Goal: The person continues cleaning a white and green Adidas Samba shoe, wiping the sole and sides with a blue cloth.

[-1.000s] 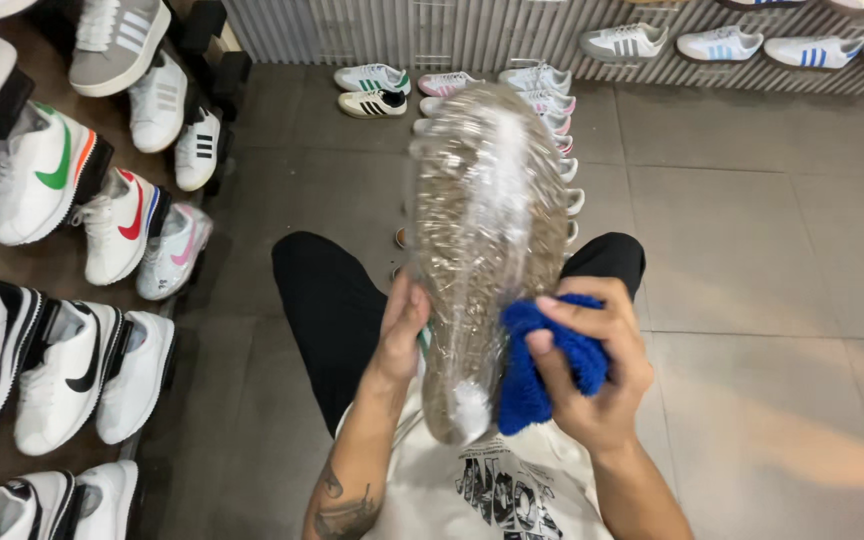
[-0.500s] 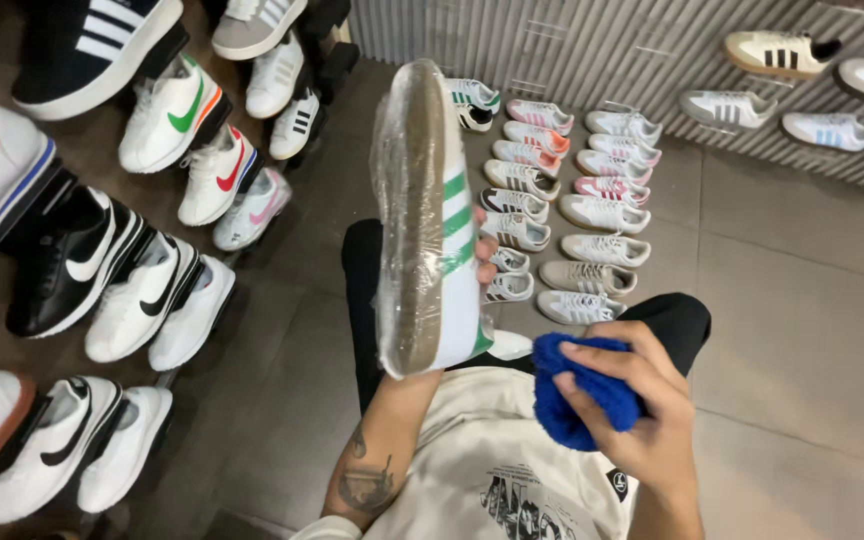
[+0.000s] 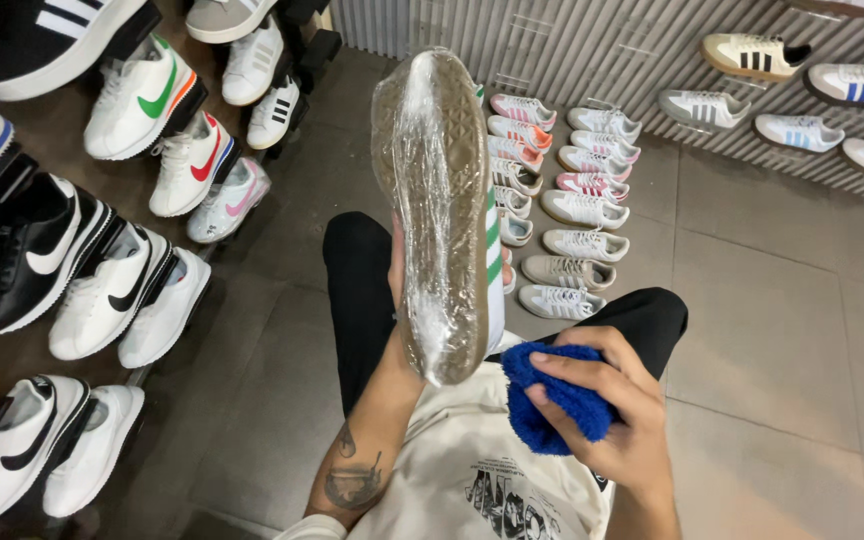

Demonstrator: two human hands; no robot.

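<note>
My left hand holds up a sneaker wrapped in clear plastic film, its brown sole turned toward me and white side with green stripes on the right. The hand is mostly hidden behind the shoe; only the fingers' edge and the tattooed forearm show. My right hand sits lower right, closed around a bunched blue cloth just beside the shoe's heel, not touching it. Below are my black trousers and cream printed shirt.
Shelves on the left carry several sneakers in white, black and colours. More pairs stand in rows on the tiled floor ahead of my knees. A ribbed grey wall at the back holds further shoes on ledges.
The wrapped shoe has turned so its sole faces me more squarely. My right hand with the blue cloth has dropped away from the shoe and stays beside the heel. The view shifted left.
</note>
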